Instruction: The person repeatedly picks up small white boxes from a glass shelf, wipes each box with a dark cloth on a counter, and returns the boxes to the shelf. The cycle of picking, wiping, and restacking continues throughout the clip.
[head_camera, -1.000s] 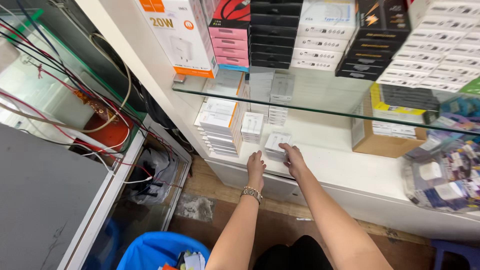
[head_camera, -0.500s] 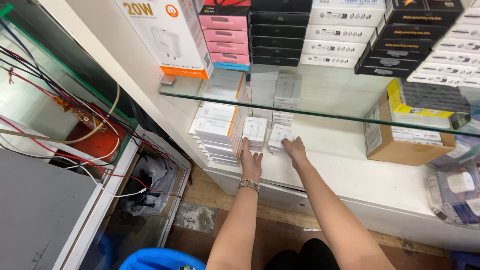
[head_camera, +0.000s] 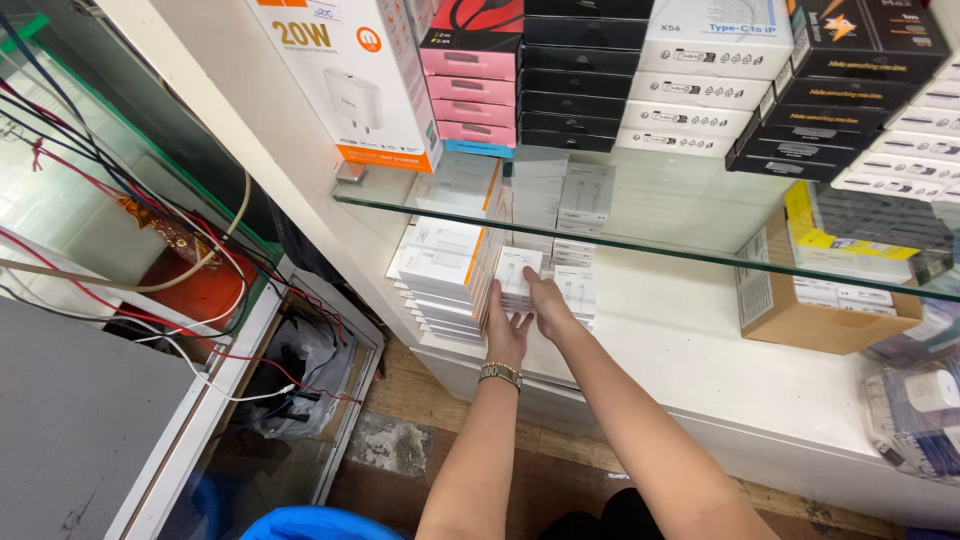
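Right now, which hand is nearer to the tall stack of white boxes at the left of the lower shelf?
Left. The left hand lies right beside the stack of white boxes; the right hand is farther right, on the small white box.
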